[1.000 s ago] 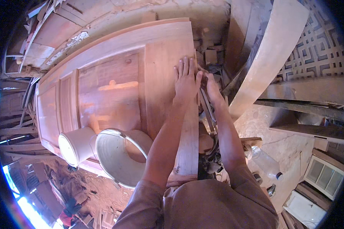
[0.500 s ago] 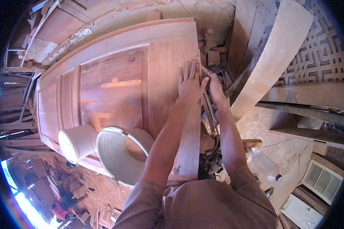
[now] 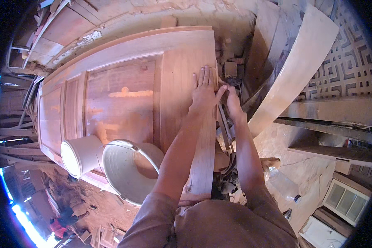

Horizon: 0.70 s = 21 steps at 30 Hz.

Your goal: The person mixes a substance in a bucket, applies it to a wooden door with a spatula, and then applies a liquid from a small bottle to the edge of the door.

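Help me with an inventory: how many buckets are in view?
2: a white bucket at the wooden door's lower edge in the picture, and an open pale bucket between it and the left forearm. Others may be hidden.

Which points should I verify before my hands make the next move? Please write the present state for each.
1. Left hand lies on the panelled door, by its right edge: ok.
2. What the right hand holds beside that edge: cannot tell, hidden.
3. Smaller white bucket apart from both hands: ok.
4. Larger open bucket free of the left forearm: cannot tell, they overlap in view.
5. Clear bottle away from both hands: ok.
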Each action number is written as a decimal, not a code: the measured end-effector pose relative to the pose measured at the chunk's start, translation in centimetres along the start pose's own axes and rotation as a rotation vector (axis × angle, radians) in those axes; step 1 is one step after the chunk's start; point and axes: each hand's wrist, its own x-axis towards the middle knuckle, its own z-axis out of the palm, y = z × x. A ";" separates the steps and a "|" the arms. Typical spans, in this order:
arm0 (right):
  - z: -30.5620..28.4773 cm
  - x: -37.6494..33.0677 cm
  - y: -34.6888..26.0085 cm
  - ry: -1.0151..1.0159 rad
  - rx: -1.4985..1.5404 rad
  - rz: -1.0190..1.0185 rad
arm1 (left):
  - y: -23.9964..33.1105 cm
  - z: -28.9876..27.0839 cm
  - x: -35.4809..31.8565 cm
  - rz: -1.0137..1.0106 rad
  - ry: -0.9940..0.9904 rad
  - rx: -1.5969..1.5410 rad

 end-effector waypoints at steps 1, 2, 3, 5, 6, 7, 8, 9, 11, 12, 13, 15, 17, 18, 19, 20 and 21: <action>-0.6 0.5 0.6 0.006 0.001 -0.019 | 0.2 0.1 0.4 0.040 -0.010 -0.020; -1.3 1.2 1.1 0.010 -0.002 -0.024 | 0.4 0.2 0.8 0.043 -0.006 -0.026; -1.2 1.2 1.4 0.009 0.034 -0.028 | 0.2 0.0 0.6 0.048 -0.018 -0.059; -1.4 1.3 2.0 0.009 0.068 -0.026 | 0.3 -0.3 0.5 0.047 -0.034 -0.095; -0.9 1.0 1.6 -0.011 0.087 0.007 | 0.0 -0.5 0.5 0.035 0.005 -0.100; -0.4 0.7 1.3 -0.030 0.106 0.041 | -0.2 -0.6 0.6 0.023 0.044 -0.105; -0.2 0.8 1.6 -0.036 0.107 0.046 | -0.6 -0.7 0.6 0.017 0.042 -0.100; -0.7 1.3 1.9 -0.027 0.079 0.050 | -0.5 -0.5 0.9 0.044 0.017 -0.113; -1.4 1.8 2.6 -0.017 0.049 0.054 | -0.1 -0.1 1.0 0.071 -0.008 -0.127; -1.6 2.1 2.8 -0.010 0.051 0.030 | 0.3 0.1 1.0 0.058 -0.015 -0.126; -1.9 2.4 3.0 -0.004 0.052 0.006 | 0.5 0.3 1.1 0.044 -0.022 -0.125; -2.2 2.5 3.3 -0.004 0.039 -0.003 | 0.6 0.2 0.9 0.042 -0.032 -0.138; -2.4 2.6 3.4 -0.005 0.024 -0.009 | 0.7 -0.1 0.5 0.037 -0.043 -0.151; -2.4 2.6 3.1 0.022 -0.019 0.020 | 0.7 -0.2 0.2 0.039 -0.067 -0.123; -2.4 2.5 2.8 0.036 -0.041 0.034 | 0.8 -0.4 -0.1 0.041 -0.090 -0.097; -2.4 2.3 2.5 0.051 -0.064 0.048 | 1.0 -0.5 -0.5 0.040 -0.089 -0.098; -1.7 1.9 1.8 -0.034 -0.028 0.025 | 0.8 -0.7 -1.3 0.036 -0.094 -0.088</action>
